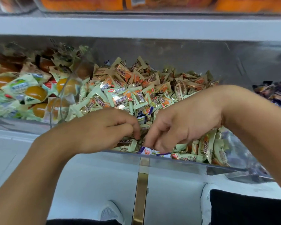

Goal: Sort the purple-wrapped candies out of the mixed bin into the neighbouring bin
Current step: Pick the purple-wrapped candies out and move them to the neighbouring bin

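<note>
The clear mixed bin [193, 164] in the middle is heaped with pale green-wrapped candies [120, 98]. A few purple-wrapped candies show among them, one [147, 110] just beyond my hands. Another purple-wrapped candy [147, 151] lies at the bin's front edge, and my right hand [182, 125] pinches it with downward-curled fingertips. My left hand [104, 129] is beside it with curled fingers, their tips buried in the pile above a green candy [126, 143]. What they hold is hidden. The neighbouring bin [243, 75] to the right holds purple-wrapped candies [274, 93].
A bin of orange jelly cups [36, 93] stands on the left behind a clear divider [63, 95]. A white shelf [136, 26] with orange packs hangs close above. Below are a white floor with a gold strip [140, 192] and my white shoes [110, 213].
</note>
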`<state>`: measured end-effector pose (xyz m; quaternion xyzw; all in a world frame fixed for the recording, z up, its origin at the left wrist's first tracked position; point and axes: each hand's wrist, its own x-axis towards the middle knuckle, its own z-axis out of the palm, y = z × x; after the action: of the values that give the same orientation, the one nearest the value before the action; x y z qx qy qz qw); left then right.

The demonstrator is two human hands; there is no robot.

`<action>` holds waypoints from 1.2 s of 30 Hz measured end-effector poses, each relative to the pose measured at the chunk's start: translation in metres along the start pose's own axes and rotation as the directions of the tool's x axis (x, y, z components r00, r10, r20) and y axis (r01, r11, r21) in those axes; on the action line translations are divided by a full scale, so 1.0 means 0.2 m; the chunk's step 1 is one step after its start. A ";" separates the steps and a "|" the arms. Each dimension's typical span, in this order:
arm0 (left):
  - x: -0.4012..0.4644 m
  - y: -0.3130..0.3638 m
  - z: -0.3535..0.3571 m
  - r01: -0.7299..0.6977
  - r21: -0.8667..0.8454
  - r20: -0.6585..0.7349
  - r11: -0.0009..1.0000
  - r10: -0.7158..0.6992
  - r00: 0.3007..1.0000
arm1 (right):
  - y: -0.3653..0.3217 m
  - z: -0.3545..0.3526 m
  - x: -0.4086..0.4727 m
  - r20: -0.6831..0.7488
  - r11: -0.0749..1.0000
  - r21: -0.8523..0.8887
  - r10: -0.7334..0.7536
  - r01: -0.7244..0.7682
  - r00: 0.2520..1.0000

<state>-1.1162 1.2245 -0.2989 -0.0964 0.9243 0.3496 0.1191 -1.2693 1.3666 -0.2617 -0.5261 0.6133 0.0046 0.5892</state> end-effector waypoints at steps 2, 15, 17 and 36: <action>0.00 0.02 -0.01 -0.005 -0.013 0.028 1.000 0.005 1.000 | 0.05 0.02 -0.01 0.000 0.996 0.076 -0.042 0.042 0.999; 0.00 0.25 0.04 -0.149 0.051 0.075 0.987 0.145 0.987 | 0.11 0.12 -0.17 -0.367 0.986 0.006 -0.155 0.169 0.917; 0.01 0.28 0.06 -0.138 0.107 0.023 0.985 0.137 0.990 | 0.13 0.14 -0.21 -0.374 0.991 0.067 -0.085 0.118 0.924; -0.03 0.42 0.12 -0.003 -0.146 -0.097 0.989 -0.011 0.995 | 0.09 0.33 -0.40 -0.504 0.822 -0.403 0.166 -0.401 0.848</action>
<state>-1.1293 1.3033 -0.2613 -0.1237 0.9008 0.4108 0.0672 -1.2525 1.4672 -0.2341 -0.5451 0.7830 0.1304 0.2699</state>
